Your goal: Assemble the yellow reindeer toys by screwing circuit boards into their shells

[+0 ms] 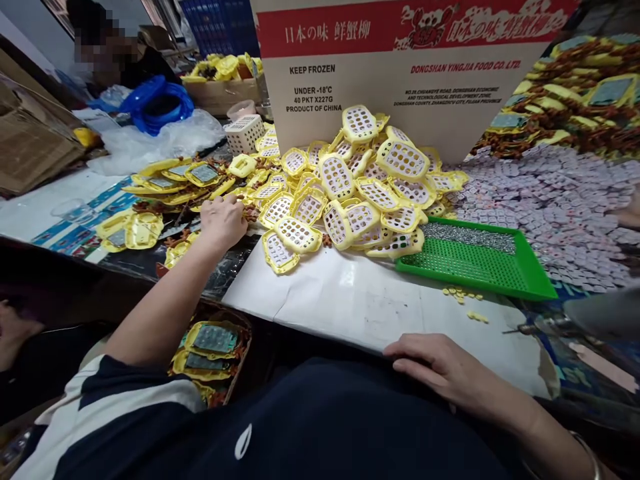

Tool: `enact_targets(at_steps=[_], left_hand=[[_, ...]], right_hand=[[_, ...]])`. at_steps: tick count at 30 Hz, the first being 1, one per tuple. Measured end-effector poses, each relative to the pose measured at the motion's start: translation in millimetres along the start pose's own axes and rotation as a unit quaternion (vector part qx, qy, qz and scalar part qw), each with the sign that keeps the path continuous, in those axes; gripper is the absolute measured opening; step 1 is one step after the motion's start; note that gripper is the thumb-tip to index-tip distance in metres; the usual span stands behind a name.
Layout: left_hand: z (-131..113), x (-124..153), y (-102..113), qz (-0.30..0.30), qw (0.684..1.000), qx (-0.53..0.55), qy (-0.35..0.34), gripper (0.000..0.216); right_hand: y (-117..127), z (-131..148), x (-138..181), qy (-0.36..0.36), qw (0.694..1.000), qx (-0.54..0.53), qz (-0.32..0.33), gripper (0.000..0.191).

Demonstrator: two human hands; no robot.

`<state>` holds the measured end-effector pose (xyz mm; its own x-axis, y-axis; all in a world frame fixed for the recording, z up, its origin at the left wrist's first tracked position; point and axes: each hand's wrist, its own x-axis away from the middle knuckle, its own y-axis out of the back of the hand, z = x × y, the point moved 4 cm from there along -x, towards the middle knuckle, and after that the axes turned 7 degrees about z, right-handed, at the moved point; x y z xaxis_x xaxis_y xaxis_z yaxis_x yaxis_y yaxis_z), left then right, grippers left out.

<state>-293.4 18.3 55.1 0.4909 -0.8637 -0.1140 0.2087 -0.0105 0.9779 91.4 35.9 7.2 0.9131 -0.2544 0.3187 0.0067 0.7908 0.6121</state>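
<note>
Left hand (223, 220) reaches into the heap of yellow perforated plastic shells (345, 193), fingers curled, perhaps pinching one; right hand (440, 367) rests flat on the bench (350, 300), fingers pressed together.

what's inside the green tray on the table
A band of small silvery metal pieces lies along the far side of the green tray; the rest shows bare perforated floor. Whatever sits under the pieces is hidden.
</note>
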Motion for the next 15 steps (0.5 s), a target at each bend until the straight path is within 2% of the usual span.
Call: enact_targets(at_steps=[6, 11, 15], left_hand=[[8, 1, 0, -0.009, 0.996, 0.072, 0.042, 0.029], [40, -2, 20, -0.132, 0.962, 0.220, 0.091, 0.018], [58, -1, 36, -0.193, 0.935, 0.273, 0.117, 0.017]], right_hand=[[0, -3, 4, 0.004, 1.000, -0.010, -0.014, 0.034], [-1, -6, 4, 0.007, 1.000, -0.016, -0.012, 0.035], [0, -6, 4, 0.003, 0.999, -0.031, -0.010, 0.036]])
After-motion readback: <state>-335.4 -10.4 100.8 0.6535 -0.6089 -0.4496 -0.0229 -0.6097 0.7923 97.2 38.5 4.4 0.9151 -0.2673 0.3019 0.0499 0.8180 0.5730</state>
